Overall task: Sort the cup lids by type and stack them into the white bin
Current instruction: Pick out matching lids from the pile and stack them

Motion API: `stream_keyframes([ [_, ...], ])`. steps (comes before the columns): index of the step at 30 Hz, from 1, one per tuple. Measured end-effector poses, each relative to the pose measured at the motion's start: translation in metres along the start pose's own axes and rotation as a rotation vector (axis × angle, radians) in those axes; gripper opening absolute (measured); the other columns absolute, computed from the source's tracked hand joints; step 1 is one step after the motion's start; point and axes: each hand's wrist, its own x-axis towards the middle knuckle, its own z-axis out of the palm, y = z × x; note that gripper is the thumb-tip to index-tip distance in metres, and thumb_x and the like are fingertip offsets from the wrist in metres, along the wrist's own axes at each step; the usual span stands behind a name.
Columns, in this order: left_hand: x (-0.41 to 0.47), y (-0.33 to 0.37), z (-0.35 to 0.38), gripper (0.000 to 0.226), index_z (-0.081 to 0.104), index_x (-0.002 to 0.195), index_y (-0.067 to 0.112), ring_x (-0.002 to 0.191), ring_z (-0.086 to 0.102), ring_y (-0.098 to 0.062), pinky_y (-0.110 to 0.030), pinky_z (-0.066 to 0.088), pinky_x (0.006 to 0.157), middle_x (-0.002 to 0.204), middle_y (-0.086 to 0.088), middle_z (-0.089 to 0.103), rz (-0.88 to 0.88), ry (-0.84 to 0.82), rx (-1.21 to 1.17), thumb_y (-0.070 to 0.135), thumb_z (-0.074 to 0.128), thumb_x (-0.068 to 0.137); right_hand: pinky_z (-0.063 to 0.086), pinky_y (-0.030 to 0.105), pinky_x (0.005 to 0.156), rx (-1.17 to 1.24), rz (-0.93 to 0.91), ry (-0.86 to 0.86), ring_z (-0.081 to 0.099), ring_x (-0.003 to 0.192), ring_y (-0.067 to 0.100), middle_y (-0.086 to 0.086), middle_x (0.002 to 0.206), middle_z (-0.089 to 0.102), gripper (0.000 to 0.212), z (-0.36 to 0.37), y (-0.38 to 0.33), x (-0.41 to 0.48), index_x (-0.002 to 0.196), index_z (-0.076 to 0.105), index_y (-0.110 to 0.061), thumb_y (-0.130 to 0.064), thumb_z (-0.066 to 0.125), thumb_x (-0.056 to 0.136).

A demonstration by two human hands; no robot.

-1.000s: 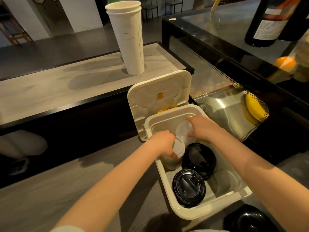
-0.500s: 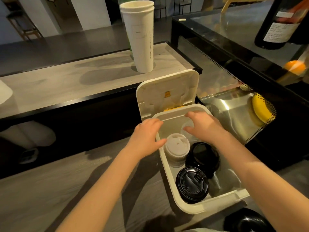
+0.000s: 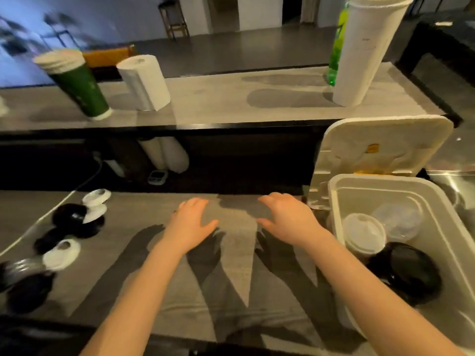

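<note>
The white bin (image 3: pixel 372 194) sits at the counter's (image 3: pixel 239 253) right end with its hinged cover (image 3: pixel 383 145) flipped up, so the inside is free to load. Inside it each type has its own place: white lids (image 3: pixel 363 236) in a stack by the left wall, clear lids (image 3: pixel 397 219) behind them, black lids (image 3: pixel 406 271) nearer. Unsorted black and white lids (image 3: pixel 70 215) lie mixed at the counter's left end. The left hand (image 3: pixel 191 224) and right hand (image 3: pixel 288 219) hover palm-down over mid-counter, fingers spread and loose, holding nothing.

loose lids (image 3: pixel 67 222) lie left on the counter (image 3: pixel 231 265), bin (image 3: pixel 442 217) right.
</note>
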Motion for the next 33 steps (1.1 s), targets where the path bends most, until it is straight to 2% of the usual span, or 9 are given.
stream_keyframes([
  [6,-0.027,-0.083,-0.005,0.062,0.036,0.142,0.012,0.134,0.033,-0.024,-0.036,0.032,0.109,0.144,-0.006,0.039,-0.228,-0.026,-0.037,0.041,0.055,0.09,0.045,0.038,0.093,-0.029,-0.14,-0.161,0.046,0.124,0.023,0.003,0.137,0.048,0.052,0.035,-0.073,0.047,0.14,0.039,-0.022,-0.042,0.051,0.093],
  [10,-0.039,-0.153,-0.01,0.062,0.033,0.142,0.013,0.135,0.031,-0.026,-0.039,0.032,0.109,0.147,-0.007,0.035,-0.337,-0.094,-0.017,0.042,0.053,0.091,0.046,0.037,0.092,-0.058,-0.159,-0.226,0.048,0.123,0.023,0.004,0.136,0.049,0.05,0.065,-0.125,0.075,0.137,0.042,-0.02,-0.04,0.051,0.093],
  [15,-0.043,-0.242,-0.017,0.065,0.031,0.144,0.013,0.136,0.03,-0.03,-0.045,0.033,0.108,0.147,-0.01,0.034,-0.385,-0.175,-0.014,0.044,0.053,0.091,0.043,0.035,0.096,-0.036,-0.14,-0.328,0.047,0.125,0.023,0.003,0.14,0.047,0.051,0.108,-0.199,0.112,0.138,0.042,-0.021,-0.039,0.053,0.092],
  [21,-0.034,-0.345,-0.026,0.067,0.033,0.143,0.011,0.134,0.034,-0.031,-0.042,0.036,0.106,0.146,-0.011,0.035,-0.408,-0.104,-0.081,0.041,0.057,0.089,0.043,0.034,0.098,-0.007,-0.127,-0.412,0.047,0.125,0.022,0.003,0.139,0.048,0.053,0.15,-0.28,0.161,0.141,0.039,-0.02,-0.035,0.054,0.092],
  [27,-0.02,-0.43,-0.037,0.064,0.03,0.143,0.011,0.135,0.029,-0.031,-0.041,0.034,0.107,0.148,-0.012,0.03,-0.448,-0.112,-0.093,0.037,0.055,0.091,0.044,0.035,0.098,0.003,-0.087,-0.48,0.048,0.124,0.022,0.003,0.138,0.049,0.053,0.187,-0.343,0.215,0.139,0.039,-0.019,-0.036,0.055,0.092],
  [33,0.0,-0.489,-0.042,0.062,0.035,0.141,0.016,0.134,0.033,-0.03,-0.038,0.034,0.107,0.145,-0.01,0.036,-0.52,-0.291,-0.119,0.042,0.056,0.089,0.041,0.039,0.102,0.02,-0.075,-0.483,0.041,0.129,0.029,0.009,0.145,0.036,0.064,0.215,-0.387,0.261,0.146,0.027,-0.019,-0.032,0.056,0.091],
])
